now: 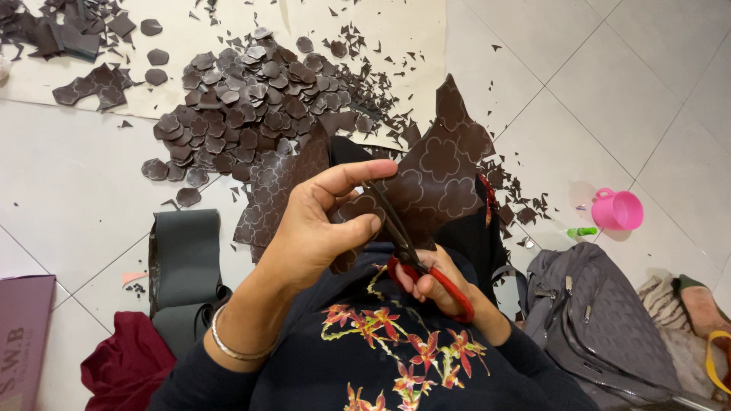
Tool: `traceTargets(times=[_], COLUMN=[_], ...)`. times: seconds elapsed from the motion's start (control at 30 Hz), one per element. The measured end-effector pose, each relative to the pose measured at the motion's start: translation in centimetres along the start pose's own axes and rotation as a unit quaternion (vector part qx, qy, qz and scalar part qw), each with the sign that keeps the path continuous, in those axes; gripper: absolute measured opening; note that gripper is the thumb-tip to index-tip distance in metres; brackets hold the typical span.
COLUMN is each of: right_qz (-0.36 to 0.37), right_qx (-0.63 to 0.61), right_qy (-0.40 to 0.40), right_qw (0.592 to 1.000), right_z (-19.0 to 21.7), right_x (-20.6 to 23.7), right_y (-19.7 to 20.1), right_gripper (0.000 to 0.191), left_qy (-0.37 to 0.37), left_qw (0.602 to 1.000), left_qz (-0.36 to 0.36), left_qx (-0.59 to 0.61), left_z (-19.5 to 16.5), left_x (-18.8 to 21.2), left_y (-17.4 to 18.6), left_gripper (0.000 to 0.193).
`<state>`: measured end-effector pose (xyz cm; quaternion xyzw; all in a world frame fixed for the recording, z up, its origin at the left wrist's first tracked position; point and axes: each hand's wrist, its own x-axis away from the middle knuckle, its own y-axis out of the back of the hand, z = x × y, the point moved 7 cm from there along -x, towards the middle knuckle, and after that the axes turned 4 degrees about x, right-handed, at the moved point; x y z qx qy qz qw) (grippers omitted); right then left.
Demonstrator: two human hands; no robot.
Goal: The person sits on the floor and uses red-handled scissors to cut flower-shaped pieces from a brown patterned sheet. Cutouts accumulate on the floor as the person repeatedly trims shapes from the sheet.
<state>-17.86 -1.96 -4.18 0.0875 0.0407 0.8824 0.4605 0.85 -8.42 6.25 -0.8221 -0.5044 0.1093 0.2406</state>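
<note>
My left hand (320, 228) pinches a dark brown sheet (434, 179) marked with flower outlines, thumb and fingers closed on its lower edge. My right hand (434, 285) grips red-handled scissors (407, 247), whose dark blades point up into the sheet beside my left thumb. A second stretch of the marked sheet (274, 190) hangs to the left, behind my left wrist. I sit on a tiled floor, and my dark top with red flower embroidery fills the bottom of the view.
A heap of cut brown flower shapes (244, 99) and scraps lies ahead on pale paper. A grey rolled sheet (185, 259), red cloth (126, 365) and a box (23, 335) sit left. At the right are a grey quilted bag (601, 320), a pink cup (618, 209) and a green tube (582, 231).
</note>
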Motion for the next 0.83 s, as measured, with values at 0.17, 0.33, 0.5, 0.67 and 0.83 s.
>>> traceTargets(times=[0.17, 0.33, 0.5, 0.67, 0.83], right_qz=[0.007, 0.033, 0.005, 0.001, 0.026], right_qx=[0.005, -0.031, -0.024, -0.034, -0.078], right_qy=[-0.027, -0.058, -0.051, -0.06, -0.056], right_qw=[1.0, 0.997, 0.998, 0.998, 0.995], right_z=[0.7, 1.6, 0.9, -0.5, -1.1], right_x=[-0.2, -0.3, -0.3, 0.2, 0.1], right_y=[0.1, -0.4, -0.2, 0.1, -0.2], right_gripper=[0.088, 0.091, 0.087, 0.086, 0.088], left_qy=[0.017, 0.037, 0.039, 0.05, 0.047], left_qw=[1.0, 0.999, 0.998, 0.998, 0.998], left_qz=[0.002, 0.006, 0.011, 0.001, 0.016], left_qx=[0.017, 0.031, 0.038, 0.045, 0.048], left_z=[0.5, 1.2, 1.5, 2.0, 2.6], left_x=[0.0, -0.2, -0.5, -0.5, -0.6], left_y=[0.2, 0.2, 0.4, 0.8, 1.1], left_gripper=[0.056, 0.055, 0.055, 0.055, 0.058])
